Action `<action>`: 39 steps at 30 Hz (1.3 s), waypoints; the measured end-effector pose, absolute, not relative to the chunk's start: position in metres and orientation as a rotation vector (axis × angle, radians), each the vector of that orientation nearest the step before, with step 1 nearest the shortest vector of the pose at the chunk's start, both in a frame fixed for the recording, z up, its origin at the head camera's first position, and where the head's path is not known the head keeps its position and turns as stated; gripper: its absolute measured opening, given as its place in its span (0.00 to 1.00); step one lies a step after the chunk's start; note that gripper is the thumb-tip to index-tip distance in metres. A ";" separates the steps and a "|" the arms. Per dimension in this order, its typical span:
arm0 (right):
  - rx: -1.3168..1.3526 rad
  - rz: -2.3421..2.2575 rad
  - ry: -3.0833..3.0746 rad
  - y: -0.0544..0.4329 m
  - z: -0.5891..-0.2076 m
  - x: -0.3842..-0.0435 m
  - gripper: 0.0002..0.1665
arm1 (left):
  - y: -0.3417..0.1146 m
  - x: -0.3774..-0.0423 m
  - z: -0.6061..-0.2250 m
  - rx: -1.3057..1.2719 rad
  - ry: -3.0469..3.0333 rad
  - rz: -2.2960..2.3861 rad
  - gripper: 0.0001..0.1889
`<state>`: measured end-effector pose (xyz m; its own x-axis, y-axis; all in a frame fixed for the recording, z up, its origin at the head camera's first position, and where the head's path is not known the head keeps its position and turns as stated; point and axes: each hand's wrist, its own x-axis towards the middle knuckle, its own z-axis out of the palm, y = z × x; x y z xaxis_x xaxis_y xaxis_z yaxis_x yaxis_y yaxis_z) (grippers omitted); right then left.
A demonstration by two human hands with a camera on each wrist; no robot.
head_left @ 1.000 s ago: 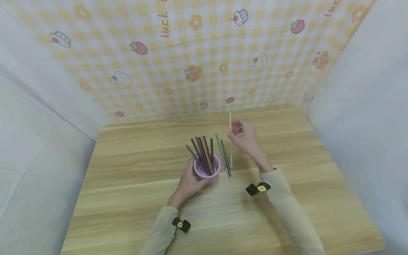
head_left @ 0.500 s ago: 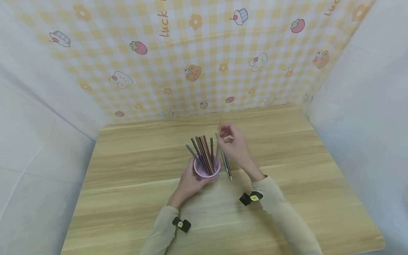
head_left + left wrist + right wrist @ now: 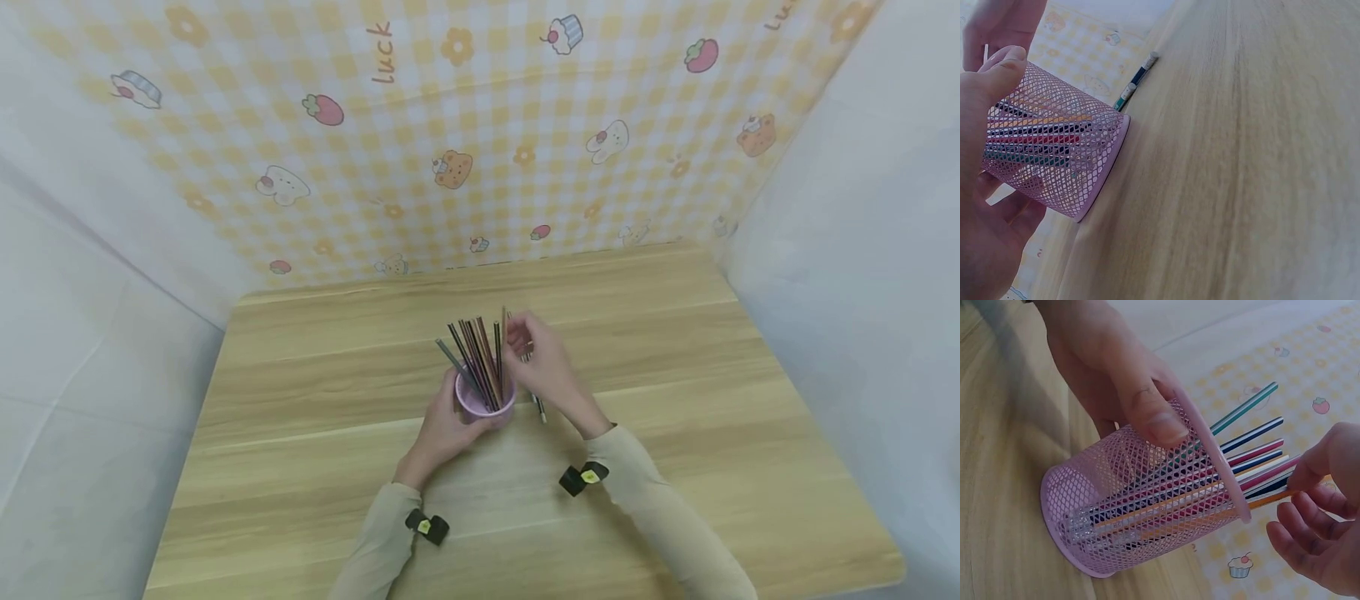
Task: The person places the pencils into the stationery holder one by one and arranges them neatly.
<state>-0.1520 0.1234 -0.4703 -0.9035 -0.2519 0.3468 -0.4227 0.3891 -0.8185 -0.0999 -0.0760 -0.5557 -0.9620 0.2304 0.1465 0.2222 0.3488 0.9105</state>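
Note:
In the head view my left hand (image 3: 442, 429) grips a pink mesh pencil cup (image 3: 495, 419) from its left side, the thumb across the near wall. The cup stands upright on the table and holds several striped pencils (image 3: 471, 354) that lean to the left. My right hand (image 3: 547, 367) is at the cup's right rim. Between thumb and index finger it pinches an orange pencil (image 3: 1270, 499), whose lower part is inside the cup in the right wrist view. Its other fingers are loosely bent.
Two pencils (image 3: 540, 410) lie on the wooden table (image 3: 315, 450) just right of the cup, partly hidden under my right hand. Behind the table hangs a yellow checked cloth (image 3: 375, 167). Pale walls (image 3: 862, 275) stand on both sides.
My right hand has moved left and down with the orange pencil, from above the loose pencils to the cup, and its lower end has gone inside. The left hand and cup stay put.

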 end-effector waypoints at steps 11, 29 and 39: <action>0.575 1.580 -2.505 0.126 -0.479 -0.154 0.17 | -0.076 -0.102 -0.559 0.429 2.591 1.738 0.54; 0.184 1.551 -2.725 0.169 -0.525 -0.196 0.17 | -0.075 -0.099 -0.556 0.392 2.570 1.726 0.57; 0.085 1.556 -2.809 0.171 -0.541 -0.208 0.19 | -0.075 -0.099 -0.555 0.403 2.582 1.725 0.55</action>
<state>-0.2083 0.1708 -0.5415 -0.9961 -0.0804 -0.0358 -0.0123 0.5298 -0.8480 -0.0992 -0.0752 -0.5550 -0.9668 0.2183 0.1332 0.2066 0.3597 0.9099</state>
